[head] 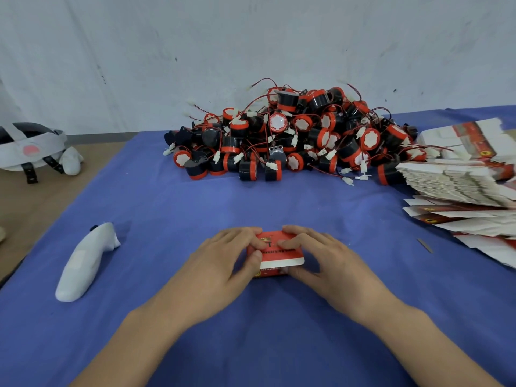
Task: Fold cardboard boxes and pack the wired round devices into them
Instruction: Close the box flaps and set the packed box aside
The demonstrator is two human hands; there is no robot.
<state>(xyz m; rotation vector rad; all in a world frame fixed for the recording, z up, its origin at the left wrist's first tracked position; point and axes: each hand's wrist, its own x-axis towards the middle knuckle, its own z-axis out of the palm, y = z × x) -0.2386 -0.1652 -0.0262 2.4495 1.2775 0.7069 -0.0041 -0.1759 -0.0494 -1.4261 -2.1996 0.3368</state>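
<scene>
Head view, the only one. In the lower centre of the frame, on the blue cloth (167,208), a small red cardboard box (280,255), clasped from both sides. Left hand (223,263) curled round the left end, thumb pressed on the near face. Right hand (324,261) curled round the right end, fingers laid over the top. Long axis of the box across the frame, left to right, end to end between the two palms. White-edged flap turned toward the bottom of the frame. Touching both hands, no nearer one than the other. Impossible to tell if loaded or empty. Probably midway through tucking a flap shut, judging by the thumbs at that white edge.

Straight up-frame from the hands, in the upper centre, the heap of wired round devices (293,135), black and red, well apart from the box. At the right edge, the stack of flat unfolded boxes (458,182), nearer the right hand than the left. Likely next a reach up-frame for a device or rightward for a fresh blank.

At lower left, a white handheld object (83,263). At the far left edge, a headset (30,146).
</scene>
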